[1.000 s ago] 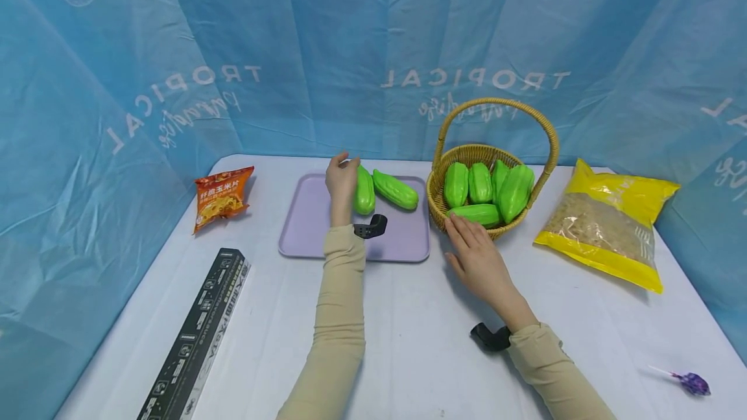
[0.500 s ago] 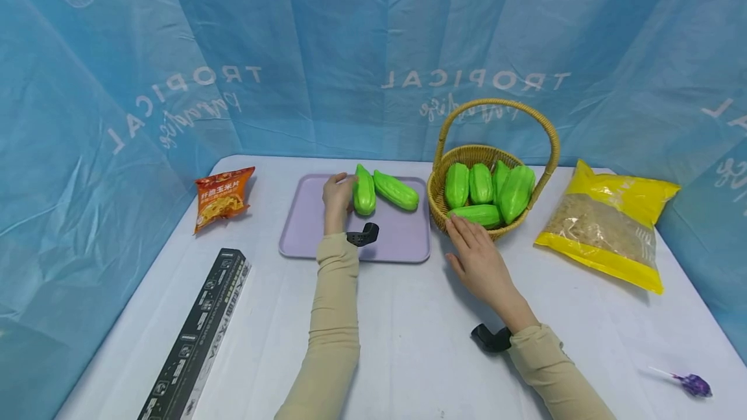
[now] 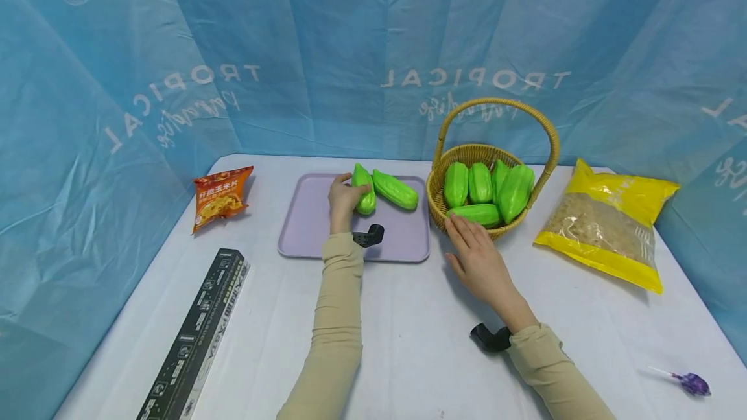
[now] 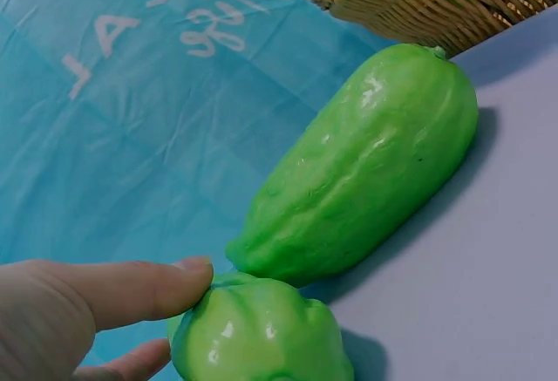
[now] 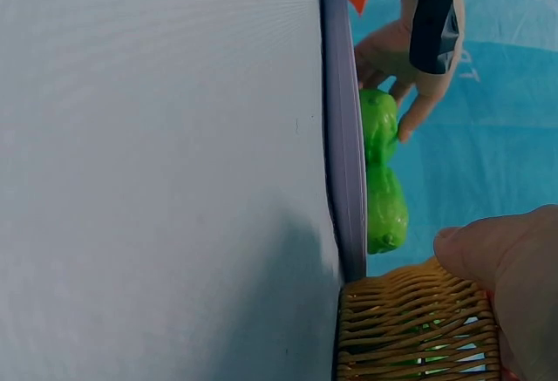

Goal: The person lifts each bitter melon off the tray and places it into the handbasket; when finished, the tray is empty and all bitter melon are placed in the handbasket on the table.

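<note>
My left hand (image 3: 344,199) is at the left green papaya (image 3: 363,180) on the lilac tray (image 3: 297,225), thumb and fingers to either side of it. In the left wrist view, the thumb (image 4: 148,292) touches the top of this ribbed fruit (image 4: 261,333). A second papaya (image 3: 395,190) lies slanted beside it. My right hand (image 3: 481,264) rests with straight fingers at the near rim of the wicker basket (image 3: 434,203), which holds several green papayas (image 3: 515,193). In the right wrist view, its thumb (image 5: 475,246) is right at the basket's edge.
A yellow bag (image 3: 609,225) of dry flakes lies right of the basket. An orange snack bag (image 3: 223,198) sits at the back left, and a long black box (image 3: 195,336) at the front left. A purple lollipop (image 3: 693,384) lies front right. Blue cloth (image 3: 350,50) hangs behind.
My left hand first drew back a little to the left and nearer, then came right again onto the left papaya. The right hand stayed at the basket rim.
</note>
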`<act>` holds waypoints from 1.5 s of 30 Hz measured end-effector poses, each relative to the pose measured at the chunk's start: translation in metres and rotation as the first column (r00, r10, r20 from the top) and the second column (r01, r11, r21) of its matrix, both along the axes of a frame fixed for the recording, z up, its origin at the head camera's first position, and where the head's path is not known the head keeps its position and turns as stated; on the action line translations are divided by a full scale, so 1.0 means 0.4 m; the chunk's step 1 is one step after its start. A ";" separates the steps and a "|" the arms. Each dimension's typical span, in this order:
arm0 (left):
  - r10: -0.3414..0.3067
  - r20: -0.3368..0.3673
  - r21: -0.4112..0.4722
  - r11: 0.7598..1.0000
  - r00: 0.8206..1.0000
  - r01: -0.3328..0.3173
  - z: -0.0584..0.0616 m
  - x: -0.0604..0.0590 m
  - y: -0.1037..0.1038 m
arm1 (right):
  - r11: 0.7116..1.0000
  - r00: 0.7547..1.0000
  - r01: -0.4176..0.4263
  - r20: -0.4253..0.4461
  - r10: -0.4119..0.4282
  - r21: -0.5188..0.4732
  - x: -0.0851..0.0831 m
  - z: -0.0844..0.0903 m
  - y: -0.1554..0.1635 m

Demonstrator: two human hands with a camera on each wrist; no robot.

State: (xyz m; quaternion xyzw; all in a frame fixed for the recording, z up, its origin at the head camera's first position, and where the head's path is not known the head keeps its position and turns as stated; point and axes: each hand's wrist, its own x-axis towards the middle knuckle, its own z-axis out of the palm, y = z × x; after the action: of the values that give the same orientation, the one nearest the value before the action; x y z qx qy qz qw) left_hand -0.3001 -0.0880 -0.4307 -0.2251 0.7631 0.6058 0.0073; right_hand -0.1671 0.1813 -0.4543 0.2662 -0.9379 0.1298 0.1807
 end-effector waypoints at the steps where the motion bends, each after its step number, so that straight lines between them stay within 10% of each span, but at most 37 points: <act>1: -0.001 0.000 -0.001 1.000 1.000 0.001 0.000 0.002 0.000 | 1.000 1.000 0.000 0.002 0.000 0.000 0.000 0.000 0.000; 12: 0.012 -0.017 0.117 0.993 1.000 -0.010 0.031 0.023 -0.015 | 1.000 1.000 0.003 0.002 -0.003 0.010 0.002 -0.003 0.002; 27: -0.085 -0.204 0.344 0.926 0.975 0.153 0.152 0.050 0.026 | 1.000 1.000 0.006 -0.003 -0.006 0.003 0.003 -0.004 0.004; 38: -0.322 -0.240 0.368 0.843 0.916 0.392 0.186 0.078 0.172 | 1.000 1.000 -0.004 -0.022 0.004 -0.002 0.002 -0.007 0.002; 45: -0.487 -0.230 0.286 0.794 0.842 0.537 0.194 0.086 0.250 | 1.000 0.998 -0.011 -0.054 0.011 0.001 -0.001 -0.006 0.000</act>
State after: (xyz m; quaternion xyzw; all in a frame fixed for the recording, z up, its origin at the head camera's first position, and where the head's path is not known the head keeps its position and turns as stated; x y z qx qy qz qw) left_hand -0.2656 0.0119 -0.3531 0.0396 0.6777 0.7178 0.1547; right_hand -0.1675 0.1814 -0.4569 0.2750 -0.9312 0.1230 0.2051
